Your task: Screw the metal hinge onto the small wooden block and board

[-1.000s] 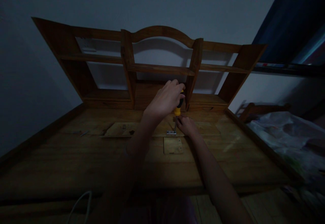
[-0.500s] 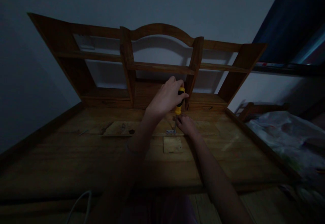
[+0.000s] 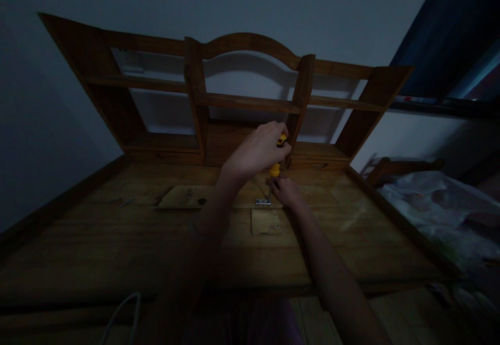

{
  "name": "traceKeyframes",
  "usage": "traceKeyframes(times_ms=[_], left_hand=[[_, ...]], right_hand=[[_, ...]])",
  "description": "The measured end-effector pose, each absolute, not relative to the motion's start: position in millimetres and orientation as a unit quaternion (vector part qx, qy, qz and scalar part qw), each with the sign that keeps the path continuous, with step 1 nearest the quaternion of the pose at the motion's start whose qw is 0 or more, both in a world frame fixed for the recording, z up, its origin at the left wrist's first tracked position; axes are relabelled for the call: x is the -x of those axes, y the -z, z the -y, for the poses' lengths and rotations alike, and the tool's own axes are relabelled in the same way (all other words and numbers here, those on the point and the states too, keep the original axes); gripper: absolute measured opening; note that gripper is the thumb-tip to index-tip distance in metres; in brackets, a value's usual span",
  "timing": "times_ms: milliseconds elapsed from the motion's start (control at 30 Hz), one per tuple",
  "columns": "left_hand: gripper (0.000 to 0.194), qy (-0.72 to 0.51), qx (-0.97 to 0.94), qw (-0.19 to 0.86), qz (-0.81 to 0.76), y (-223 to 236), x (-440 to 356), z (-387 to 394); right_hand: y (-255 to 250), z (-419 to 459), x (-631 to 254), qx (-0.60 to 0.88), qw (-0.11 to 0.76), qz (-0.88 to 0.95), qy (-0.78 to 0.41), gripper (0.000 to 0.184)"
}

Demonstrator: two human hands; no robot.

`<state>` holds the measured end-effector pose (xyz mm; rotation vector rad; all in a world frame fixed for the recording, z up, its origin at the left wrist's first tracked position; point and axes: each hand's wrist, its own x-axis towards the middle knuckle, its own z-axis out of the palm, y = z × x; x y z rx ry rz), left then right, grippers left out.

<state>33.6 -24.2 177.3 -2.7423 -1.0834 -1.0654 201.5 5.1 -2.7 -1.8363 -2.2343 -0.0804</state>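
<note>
My left hand (image 3: 258,150) is wrapped round the top of a yellow-handled screwdriver (image 3: 275,168) that stands upright. Its tip rests on a small metal hinge (image 3: 263,202) at the edge of a lighter wooden panel (image 3: 187,197) set in the desk top. Just right of the shaft, my right hand (image 3: 287,191) lies low on the wood with its fingertips pinched at the lower part of the screwdriver. A small pale square of wood (image 3: 265,221) lies directly in front of the hinge.
The wooden desk (image 3: 117,241) carries a hutch of shelves (image 3: 246,102) at the back against a white wall. A white cable (image 3: 123,311) hangs at the near left edge. Crumpled plastic sheeting (image 3: 437,204) lies to the right, beyond the desk's raised side rail. The room is dim.
My left hand has shifted its grip on the screwdriver handle, the wrist turning slightly. The right hand and the hinge have stayed in place. The view has tilted down a little.
</note>
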Motion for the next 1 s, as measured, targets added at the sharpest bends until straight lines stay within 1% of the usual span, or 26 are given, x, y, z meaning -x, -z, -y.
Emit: traceKeyframes(times_ms=[67, 200, 433, 600, 800, 1000], left_hand=[[0.018, 0.348, 0.872, 0.005, 0.345, -176, -34, 22], [0.016, 0.353, 0.871, -0.003, 0.342, -176, -32, 20], [0.029, 0.365, 0.853, -0.007, 0.374, -175, -29, 15], [0.026, 0.345, 0.854, -0.013, 0.390, -179, -30, 19], [0.036, 0.330, 0.863, -0.040, 0.382, -183, -31, 25], [0.035, 0.344, 0.858, -0.052, 0.378, -180, -35, 24]], right_hand=[[3, -5, -202, 0.628, 0.128, 0.767, 0.033, 0.039], [2, -4, -202, 0.626, 0.132, 0.768, 0.035, 0.039], [0, -4, -201, 0.635, 0.121, 0.763, 0.023, 0.043], [-1, -3, -200, 0.635, 0.108, 0.764, 0.024, 0.040], [-1, -3, -199, 0.639, 0.114, 0.760, 0.034, 0.040], [-2, -2, -199, 0.638, 0.106, 0.762, 0.023, 0.040]])
